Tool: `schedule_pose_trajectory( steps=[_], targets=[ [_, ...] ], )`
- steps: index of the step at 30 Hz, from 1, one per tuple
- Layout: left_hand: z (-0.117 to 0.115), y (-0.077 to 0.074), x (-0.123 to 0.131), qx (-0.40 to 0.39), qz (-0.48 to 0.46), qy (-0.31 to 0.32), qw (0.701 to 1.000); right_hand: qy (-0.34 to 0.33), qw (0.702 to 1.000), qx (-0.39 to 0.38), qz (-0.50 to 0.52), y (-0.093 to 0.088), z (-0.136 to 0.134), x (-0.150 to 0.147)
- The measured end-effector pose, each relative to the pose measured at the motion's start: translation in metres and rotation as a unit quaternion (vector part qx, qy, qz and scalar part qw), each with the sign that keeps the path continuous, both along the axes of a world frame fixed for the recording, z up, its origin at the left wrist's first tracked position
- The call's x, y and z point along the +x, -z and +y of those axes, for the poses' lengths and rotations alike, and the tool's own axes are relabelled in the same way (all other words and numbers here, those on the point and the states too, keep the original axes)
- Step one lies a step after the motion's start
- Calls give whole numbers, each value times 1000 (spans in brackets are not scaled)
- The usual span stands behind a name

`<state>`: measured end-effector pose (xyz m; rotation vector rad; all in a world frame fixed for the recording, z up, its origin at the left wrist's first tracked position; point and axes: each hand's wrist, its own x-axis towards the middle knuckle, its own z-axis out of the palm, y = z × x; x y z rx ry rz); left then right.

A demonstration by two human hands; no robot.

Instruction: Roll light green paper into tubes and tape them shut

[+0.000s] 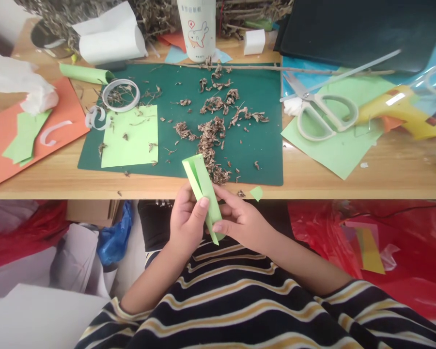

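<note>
A strip of light green paper point(208, 194), folded lengthwise with a gap along its fold, is held tilted over the table's front edge. My left hand point(189, 213) grips its left side, thumb on top. From the right, my right hand point(240, 218) pinches its lower part between thumb and fingers. Just beyond the paper, crumpled dried leaves point(210, 140) lie strewn across a dark green cutting mat point(254, 155). A square green sheet point(131, 140) rests on the mat's left side, with a roll of white tape point(121, 95) overlapping its top edge.
Scissors point(319, 109) and a yellow glue gun point(403, 111) lie on green paper at the right. Behind the mat stand a white cup point(197, 29) and a white paper roll point(111, 41). Orange paper point(65, 111) covers the left. A black flat object point(359, 34) sits at back right.
</note>
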<state>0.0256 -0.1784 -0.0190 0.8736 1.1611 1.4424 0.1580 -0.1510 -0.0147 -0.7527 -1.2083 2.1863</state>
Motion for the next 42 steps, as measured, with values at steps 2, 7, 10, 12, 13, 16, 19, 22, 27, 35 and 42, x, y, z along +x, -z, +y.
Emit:
schedule_pose_trajectory(
  steps=[2,7,10,12,13,16,19,22,27,35,42],
  targets=[
    [1,-1,0,-11,-11,-3,1000,-17,999,-17,42,2,1,1],
    [3,-1,-2,5,-29,37,999,10,999,-7,50,6,5,-1],
    [3,-1,-3,5,-39,53,998,32,999,3,16,5,9,-3],
    [3,0,-6,4,-59,70,996,38,999,11,12,4,9,-4],
    [3,1,-7,3,-70,81,994,44,999,20,6,4,9,-5],
    [4,3,-12,5,-97,110,989,75,994,71,-47,2,7,-7],
    [5,6,-14,12,-110,115,987,99,978,131,-129,1,4,-9],
    [5,9,-13,21,-106,111,988,104,963,177,-174,1,3,-9],
    [3,11,-13,23,-82,93,992,90,971,160,-151,-1,5,-8],
    [3,9,-8,34,-33,75,996,105,974,119,-164,5,4,-7],
    [1,8,-6,37,-8,37,999,69,972,160,-157,5,2,-4]
  ],
)
